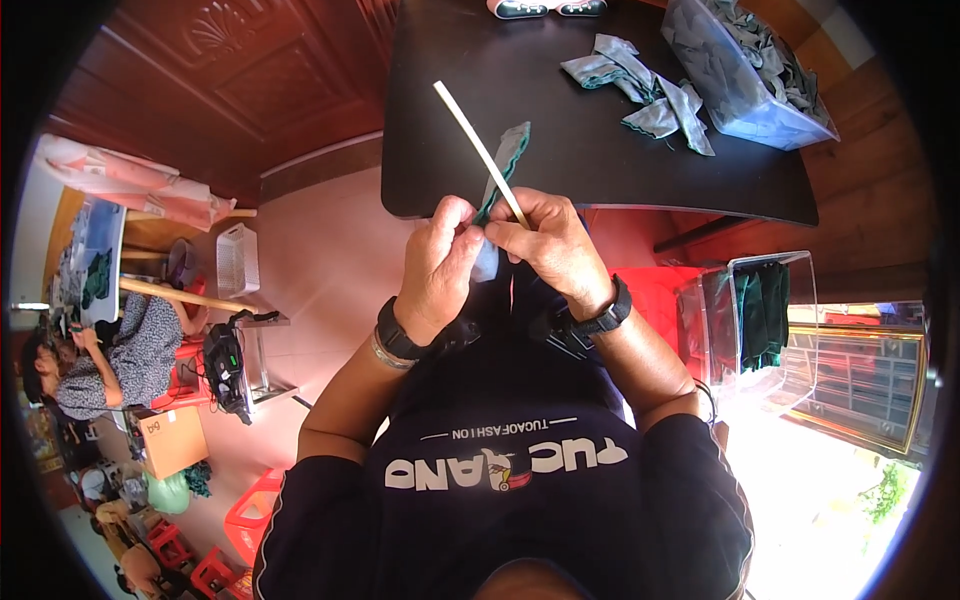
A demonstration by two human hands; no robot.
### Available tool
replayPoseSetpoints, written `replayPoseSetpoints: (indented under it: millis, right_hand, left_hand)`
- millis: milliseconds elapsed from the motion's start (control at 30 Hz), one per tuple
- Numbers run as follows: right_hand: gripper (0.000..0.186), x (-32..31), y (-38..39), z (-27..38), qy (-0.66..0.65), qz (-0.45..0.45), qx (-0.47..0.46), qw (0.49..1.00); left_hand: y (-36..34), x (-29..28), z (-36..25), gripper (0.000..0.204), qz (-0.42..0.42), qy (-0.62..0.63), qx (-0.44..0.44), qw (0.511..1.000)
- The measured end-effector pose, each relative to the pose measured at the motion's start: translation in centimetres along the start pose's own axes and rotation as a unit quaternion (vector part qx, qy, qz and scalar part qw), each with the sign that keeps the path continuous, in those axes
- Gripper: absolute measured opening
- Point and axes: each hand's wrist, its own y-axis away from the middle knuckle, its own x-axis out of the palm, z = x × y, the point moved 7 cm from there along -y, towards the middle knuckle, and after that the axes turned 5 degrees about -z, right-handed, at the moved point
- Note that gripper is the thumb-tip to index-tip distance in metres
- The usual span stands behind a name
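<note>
In front of my body I hold a narrow grey fabric strip [512,150] with a dark green edge. My left hand [438,268] is closed, its thumb and fingers pinching the strip, whose lower end hangs below the fingertips. A slim white stick [468,128] rises slantwise to the upper left from my right hand [552,248], whose fingers are closed around its lower end. That hand's fingertips meet the strip beside the left thumb. Whether the stick is inside the fabric or only against it, I cannot tell.
Ahead stands a dark table [480,60] bearing loose grey-green strips [645,90] and a translucent bin [745,105] full of similar pieces. A clear container [775,320] with dark green fabric is at right. Leftward are a white basket [238,262], a seated person [135,350] and red stools [255,515].
</note>
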Motion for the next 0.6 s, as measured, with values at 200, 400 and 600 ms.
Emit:
replayPoseSetpoints:
  millis: [200,400,600]
  right_hand:
    - [0.004,0.6,0.4,-0.5,-0.032,0.009,0.020,0.999]
    - [0.004,0.3,0.6,-0.1,0.007,0.007,0.014,1.000]
    - [0.006,0.4,0.8,0.0,0.034,0.038,0.007,0.999]
  left_hand:
    - [0.1,0.2,2.3,0.012,-0.025,0.192,-0.123,0.973]
    - [0.3,1.2,2.4,0.009,0.078,0.248,-0.142,0.955]
    - [0.2,1.2,3.5,0.011,0.130,0.261,-0.177,0.940]
